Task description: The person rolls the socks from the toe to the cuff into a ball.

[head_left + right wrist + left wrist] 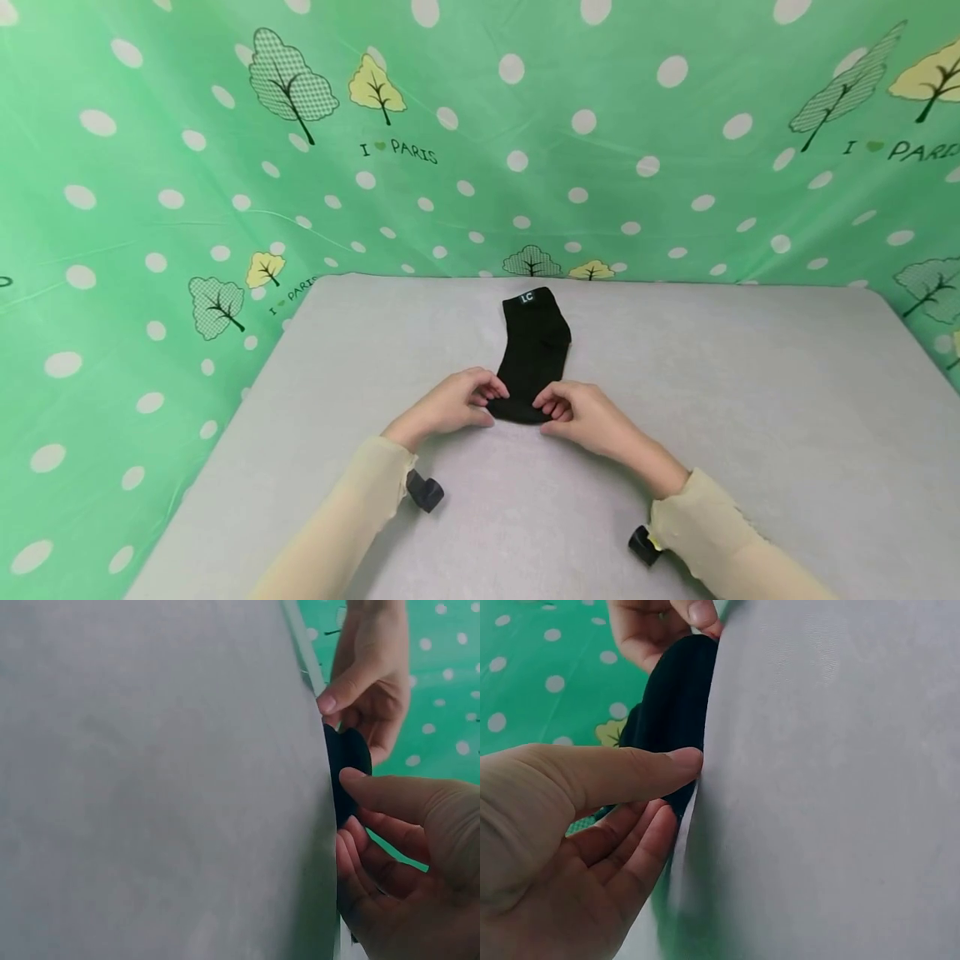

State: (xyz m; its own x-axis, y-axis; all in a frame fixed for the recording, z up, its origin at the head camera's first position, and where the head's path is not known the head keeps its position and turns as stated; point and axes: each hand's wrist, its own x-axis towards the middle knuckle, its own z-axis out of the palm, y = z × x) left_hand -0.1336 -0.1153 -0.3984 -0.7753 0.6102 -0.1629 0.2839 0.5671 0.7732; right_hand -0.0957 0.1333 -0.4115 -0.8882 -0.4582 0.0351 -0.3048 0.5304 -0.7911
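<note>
A black ankle sock [534, 346] lies flat on the grey table, its cuff with a white "LC" mark at the far end and its toe nearest me. At the toe's left corner is my left hand [453, 402], thumb and curled fingers around the edge. My right hand [592, 417] holds the right corner the same way, its fingertips on the fabric. In the left wrist view the left thumb [649, 776] overlaps the dark sock [676, 697]. The right wrist view has the right thumb [390, 793] against the toe end.
The grey tabletop [750, 375] extends to both sides of the sock. Behind and to the left hangs a green cloth [480, 150] with white dots and printed trees. A small black device [426, 492] sits at the left wrist, another [643, 546] at the right.
</note>
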